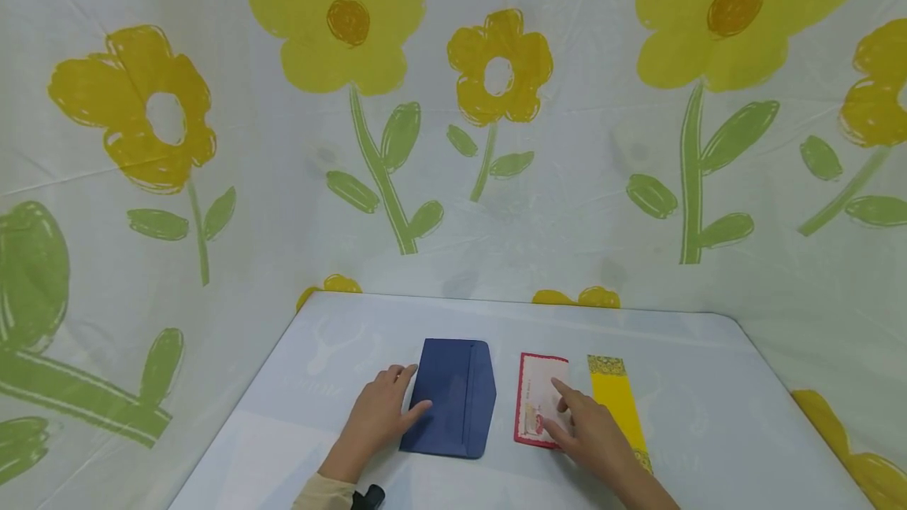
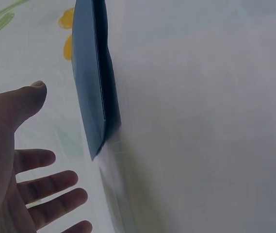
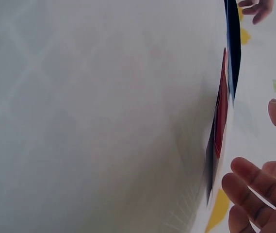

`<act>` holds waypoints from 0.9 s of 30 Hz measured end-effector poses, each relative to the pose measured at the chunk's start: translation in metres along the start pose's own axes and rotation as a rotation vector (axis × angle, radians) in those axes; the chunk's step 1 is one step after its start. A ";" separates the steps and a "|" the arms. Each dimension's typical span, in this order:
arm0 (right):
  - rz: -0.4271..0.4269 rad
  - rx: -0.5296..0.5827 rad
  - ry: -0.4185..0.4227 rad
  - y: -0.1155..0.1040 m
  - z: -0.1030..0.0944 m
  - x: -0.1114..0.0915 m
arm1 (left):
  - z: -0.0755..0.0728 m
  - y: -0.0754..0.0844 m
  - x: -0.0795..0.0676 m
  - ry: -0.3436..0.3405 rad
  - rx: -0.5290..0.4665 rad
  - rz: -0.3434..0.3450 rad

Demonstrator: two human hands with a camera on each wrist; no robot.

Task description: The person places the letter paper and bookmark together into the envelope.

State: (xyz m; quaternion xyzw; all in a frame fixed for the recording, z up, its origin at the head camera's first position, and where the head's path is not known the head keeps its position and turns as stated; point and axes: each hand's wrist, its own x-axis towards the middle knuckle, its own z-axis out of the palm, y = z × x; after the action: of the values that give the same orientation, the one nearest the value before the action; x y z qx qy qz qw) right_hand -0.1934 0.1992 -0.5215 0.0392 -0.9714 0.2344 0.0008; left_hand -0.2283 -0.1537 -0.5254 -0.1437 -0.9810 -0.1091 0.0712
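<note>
A dark blue envelope (image 1: 442, 396) lies on the table, its flap side to the right. Over its left edge is my left hand (image 1: 379, 409), fingers spread and holding nothing; in the left wrist view the fingers (image 2: 50, 187) stand apart from the envelope (image 2: 89, 73). To the right lies a white card with a red border (image 1: 533, 392). My right hand (image 1: 591, 431) hovers over the card's right side, fingers loosely extended and nothing in them. Beyond it is a yellow strip with patterned gold ends (image 1: 616, 400), partly hidden by the right hand.
The white table (image 1: 340, 337) has rounded far corners. A white cloth with yellow flowers (image 1: 496, 156) hangs behind it and along both sides. A black band (image 1: 368, 497) shows at my left wrist, beside a beige sleeve (image 1: 322, 492).
</note>
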 end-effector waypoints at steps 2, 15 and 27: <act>0.000 0.011 -0.004 -0.002 0.000 0.000 | 0.000 0.001 0.000 0.001 0.000 0.003; -0.015 0.010 0.001 -0.010 0.006 0.002 | -0.001 0.008 0.000 -0.003 -0.016 0.036; -0.057 0.002 0.020 -0.018 0.014 0.004 | 0.000 0.016 0.003 -0.017 -0.011 0.050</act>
State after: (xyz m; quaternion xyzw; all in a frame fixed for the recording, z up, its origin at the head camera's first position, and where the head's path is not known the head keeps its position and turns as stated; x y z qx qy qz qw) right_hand -0.1961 0.1761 -0.5259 0.0647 -0.9696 0.2354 0.0171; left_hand -0.2264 -0.1383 -0.5216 -0.1695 -0.9770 -0.1115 0.0650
